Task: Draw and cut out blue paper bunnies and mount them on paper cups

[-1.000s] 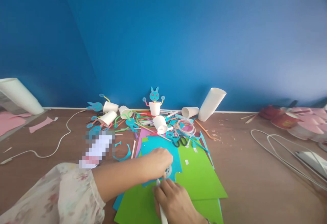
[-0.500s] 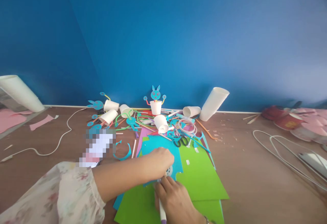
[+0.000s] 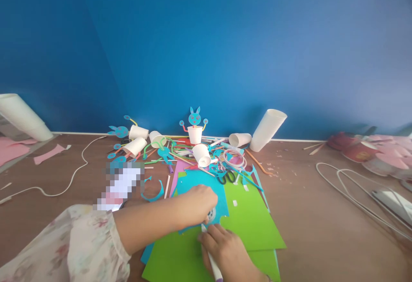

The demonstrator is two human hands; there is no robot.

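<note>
My left hand (image 3: 203, 204) is closed with its fingers curled down at a small round ring (image 3: 211, 214), which looks like a tape roll and lies on a blue paper sheet (image 3: 193, 179). Part of the ring is hidden under my fingers. My right hand (image 3: 227, 247) grips a white marker with a purple end (image 3: 215, 267), its tip close beside the ring's lower left side. Beneath both hands are green sheets (image 3: 254, 226), partly under the blue one.
Ahead, a paper-cup rabbit figure (image 3: 195, 134) stands by the wall. Around it lie drinking straws (image 3: 257, 162), several cups and black-handled scissors (image 3: 227, 178). A leaning cup stack (image 3: 268, 129) is behind right, a pixelated phone (image 3: 120, 187) left, and a white cable (image 3: 347, 200) far right.
The marker's tip has shifted slightly right and its back end has swung right, so it slants more. My right hand has moved a little right and down. My left hand stays at the ring.
</note>
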